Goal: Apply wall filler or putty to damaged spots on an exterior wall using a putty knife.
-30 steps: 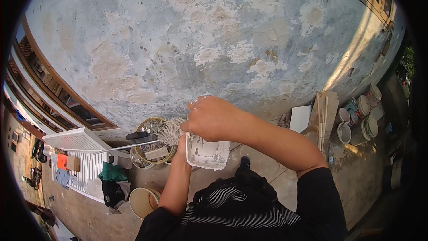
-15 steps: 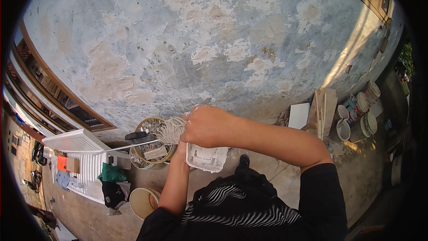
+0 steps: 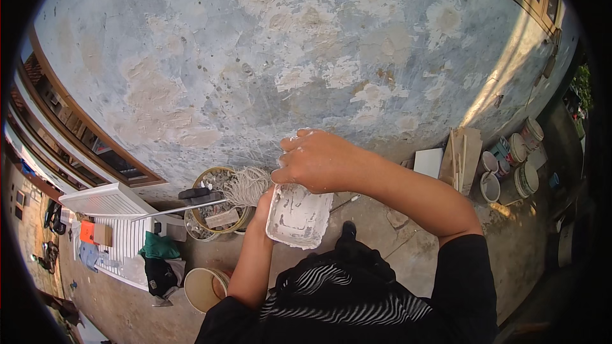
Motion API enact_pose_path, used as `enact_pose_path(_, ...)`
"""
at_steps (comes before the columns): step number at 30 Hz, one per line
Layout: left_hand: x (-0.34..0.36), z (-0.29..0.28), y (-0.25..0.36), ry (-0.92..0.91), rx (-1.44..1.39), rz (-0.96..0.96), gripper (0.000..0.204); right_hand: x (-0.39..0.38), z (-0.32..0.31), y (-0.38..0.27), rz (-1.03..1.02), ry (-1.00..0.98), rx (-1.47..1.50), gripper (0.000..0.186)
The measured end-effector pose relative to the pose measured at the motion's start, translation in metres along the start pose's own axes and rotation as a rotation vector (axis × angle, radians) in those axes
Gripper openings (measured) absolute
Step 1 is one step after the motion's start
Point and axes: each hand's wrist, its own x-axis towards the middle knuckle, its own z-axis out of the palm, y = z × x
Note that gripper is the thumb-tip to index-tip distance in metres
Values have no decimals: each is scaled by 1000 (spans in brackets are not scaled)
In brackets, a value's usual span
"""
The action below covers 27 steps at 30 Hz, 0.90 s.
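A shallow rectangular plastic tub (image 3: 298, 220), its inside smeared with whitish putty, hangs in front of my body. My left hand (image 3: 264, 202) grips it at the left side; most of those fingers are hidden behind the tub and my other hand. Over the tub's far edge is my right hand (image 3: 319, 160), back upward, fingers bent and dabbed with white putty. Whatever lies under its palm is out of sight. Beyond both hands rises a blue-grey wall (image 3: 255, 95) patched with rough pale filler.
At the left, a rubble-filled bucket (image 3: 245, 224) stands beside a stringy mop head (image 3: 247, 186). Nearer is an empty-looking pail (image 3: 199, 290). A white louvred panel (image 3: 121, 242) carries cloths and boxes. Several paint buckets (image 3: 526, 178) and wooden boards (image 3: 468, 153) stand right.
My right hand has shifted right and slightly up, off my left wrist, with its fingers loosened a little. More of the tub's inside now shows.
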Motion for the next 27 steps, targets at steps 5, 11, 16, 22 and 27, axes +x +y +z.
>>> enact_pose_path(5, 11, -17, 3, -20, 103, -15, 53, 7, 8, -12, -6, 1, 45, 13)
enact_pose_path(11, 1, 12, 7, 73, 177, 114, 53, 7, 18, -37, 0, -46, 179, 18)
enact_pose_path(16, 0, 11, 11, 97, 118, 136, 51, -5, 3, -13, 74, 6, 27, 22)
enact_pose_path(22, 4, -4, 12, 48, 66, 124, 48, -1, 18, -11, 81, 28, -6, 24)
enact_pose_path(27, 5, -18, 14, 37, 59, 134, 45, 2, 27, -11, 16, 63, 18, 21)
